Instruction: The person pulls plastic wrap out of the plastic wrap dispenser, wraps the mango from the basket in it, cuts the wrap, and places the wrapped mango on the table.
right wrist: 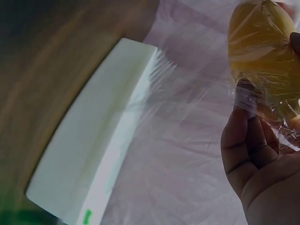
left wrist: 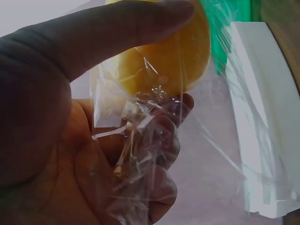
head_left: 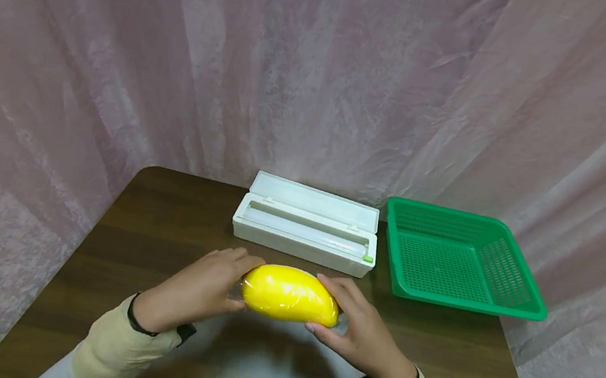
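A yellow, mango-shaped fruit, shiny with clear plastic film, is held up between both hands over the near part of the table. My left hand grips its left end, thumb on one side and fingers on the other. At the opposite end, my right hand pinches it between thumb and fingers. The left wrist view shows crumpled clear film gathered below the fruit, against the left fingers. Loose film also stretches beside the fruit there. In the right wrist view, the fruit is partly cut off by the frame edge.
A long white film dispenser box lies behind the hands, its lid raised, a roll inside and a green slider at its right end. To its right sits a green mesh basket. A pink curtain hangs behind the dark wooden table.
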A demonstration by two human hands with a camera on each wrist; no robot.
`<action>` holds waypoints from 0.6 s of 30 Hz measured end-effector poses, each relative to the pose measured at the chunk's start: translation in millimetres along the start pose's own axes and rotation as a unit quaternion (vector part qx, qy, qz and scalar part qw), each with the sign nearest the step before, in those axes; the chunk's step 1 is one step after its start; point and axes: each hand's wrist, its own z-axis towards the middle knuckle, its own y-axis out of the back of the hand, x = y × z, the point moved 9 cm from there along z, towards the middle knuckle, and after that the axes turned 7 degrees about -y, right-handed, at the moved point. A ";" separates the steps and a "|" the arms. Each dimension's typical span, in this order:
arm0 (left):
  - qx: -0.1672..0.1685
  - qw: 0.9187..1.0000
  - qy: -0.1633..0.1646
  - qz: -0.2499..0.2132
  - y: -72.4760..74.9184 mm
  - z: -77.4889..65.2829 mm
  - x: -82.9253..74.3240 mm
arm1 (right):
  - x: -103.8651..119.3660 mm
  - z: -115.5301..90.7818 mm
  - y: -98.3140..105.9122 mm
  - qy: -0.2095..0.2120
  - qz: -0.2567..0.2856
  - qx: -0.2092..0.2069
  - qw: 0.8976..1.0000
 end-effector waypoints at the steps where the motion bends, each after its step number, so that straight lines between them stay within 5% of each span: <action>1: 0.001 1.000 0.002 -0.003 -2.3 -0.8 0.7 | -0.8 -1.4 -1.7 0.000 0.002 -0.001 1.000; 18: 0.043 0.995 0.063 -0.060 -52.6 -17.2 24.5 | -34.4 -21.2 -45.8 -0.066 0.022 0.040 0.997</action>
